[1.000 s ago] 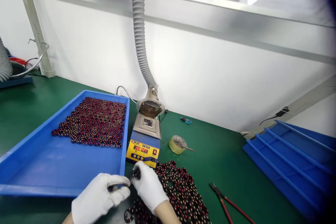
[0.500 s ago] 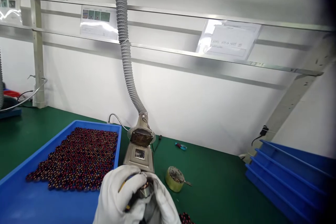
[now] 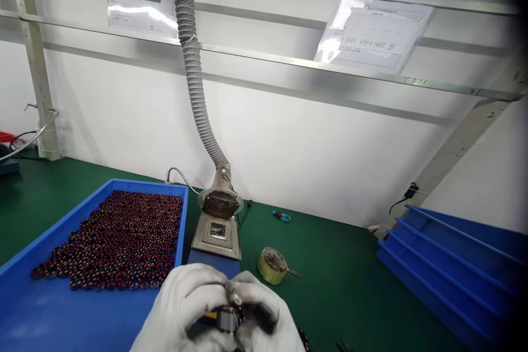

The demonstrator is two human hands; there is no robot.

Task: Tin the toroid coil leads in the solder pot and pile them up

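My left hand (image 3: 177,311), in a white glove, is closed at the bottom middle with its fingers around a small wound coil (image 3: 228,319). The coil has a grey metallic side and copper-coloured wire at its edge. On its other side, my right hand (image 3: 264,313) is also closed, its gloved fingertips pinched at the coil and darkly stained. Both sets of fingertips meet above the piece, and the gloves hide part of it. A bit of yellow shows behind the left fingers; what it belongs to I cannot tell.
On the left, a blue tray (image 3: 82,316) holds several rows of dark red-and-copper coils (image 3: 127,239). Beyond my hands stands a metal-topped heating unit (image 3: 216,234) under a grey exhaust hose (image 3: 198,93). A round tin (image 3: 270,269) sits right of it. Stacked blue trays (image 3: 449,269) lean at right.
Both hands have drawn together around the coil, the right fingers now pinching near its top. The coil's grey side faces me more. The view has tilted down slightly.
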